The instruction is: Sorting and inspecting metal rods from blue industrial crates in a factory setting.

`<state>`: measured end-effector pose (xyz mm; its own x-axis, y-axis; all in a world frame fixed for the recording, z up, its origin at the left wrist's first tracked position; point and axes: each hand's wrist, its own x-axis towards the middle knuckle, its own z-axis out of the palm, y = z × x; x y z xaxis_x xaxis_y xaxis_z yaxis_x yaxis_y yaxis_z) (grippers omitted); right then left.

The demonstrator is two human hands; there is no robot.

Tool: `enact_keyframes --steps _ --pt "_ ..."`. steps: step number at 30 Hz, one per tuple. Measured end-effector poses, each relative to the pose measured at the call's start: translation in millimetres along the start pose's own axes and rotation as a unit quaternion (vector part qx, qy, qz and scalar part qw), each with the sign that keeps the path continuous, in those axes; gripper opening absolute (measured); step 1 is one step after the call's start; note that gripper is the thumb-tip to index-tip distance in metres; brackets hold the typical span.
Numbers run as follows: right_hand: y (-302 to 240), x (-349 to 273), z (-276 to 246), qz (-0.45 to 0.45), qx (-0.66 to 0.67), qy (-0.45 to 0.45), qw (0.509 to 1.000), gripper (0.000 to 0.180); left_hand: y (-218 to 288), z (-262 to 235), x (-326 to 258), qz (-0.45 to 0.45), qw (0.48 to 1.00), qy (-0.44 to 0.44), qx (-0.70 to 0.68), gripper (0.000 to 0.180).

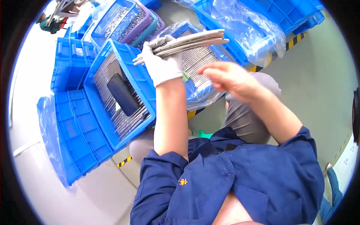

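Note:
My left hand [164,65], in a white glove, is closed around a bundle of thin metal rods [198,40]. The rods point to the right, over a plastic-lined blue crate [204,98] with rows of similar rods [197,62] inside. Bare and slightly blurred, my right hand [232,79] hovers by that crate's right side, below the bundle's right end. Its fingers are partly bent and apart, with nothing visible in them. Left of my left forearm, a blue crate [144,84] holds more rods [129,122], and a dark elongated object [122,94] lies on them.
Blue, purple and teal baskets [148,28] with small metal parts stand at the back. Farther right is a blue crate covered by clear plastic [249,32]. Stacked blue crates [75,63] flank the left side. Yellow-black tape [296,40] marks the floor. My knee [247,116] is close below my right hand.

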<state>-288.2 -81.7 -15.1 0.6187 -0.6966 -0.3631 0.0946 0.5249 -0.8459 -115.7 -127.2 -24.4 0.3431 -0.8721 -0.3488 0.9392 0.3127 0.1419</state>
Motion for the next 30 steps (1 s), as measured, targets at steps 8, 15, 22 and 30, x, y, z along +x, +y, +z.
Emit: enact_keyframes --steps 8,15,22,30 --pt "6.5 22.3 60.6 -0.091 0.485 0.103 0.864 0.016 5.8 -15.8 -107.5 0.072 0.973 -0.17 0.137 0.005" --pt "9.1 17.0 71.7 -0.13 0.375 0.096 0.913 0.012 71.7 -34.2 -140.2 0.008 0.981 -0.183 0.065 0.015" --pt "27.2 22.3 104.2 -0.201 0.234 0.089 0.947 0.007 73.1 -54.7 -139.9 -0.054 0.974 -0.028 0.219 0.013" --pt "-20.1 49.8 93.7 -0.154 -0.092 -0.15 0.972 0.02 82.9 -23.5 -128.7 -0.341 0.802 -0.253 0.419 0.028"
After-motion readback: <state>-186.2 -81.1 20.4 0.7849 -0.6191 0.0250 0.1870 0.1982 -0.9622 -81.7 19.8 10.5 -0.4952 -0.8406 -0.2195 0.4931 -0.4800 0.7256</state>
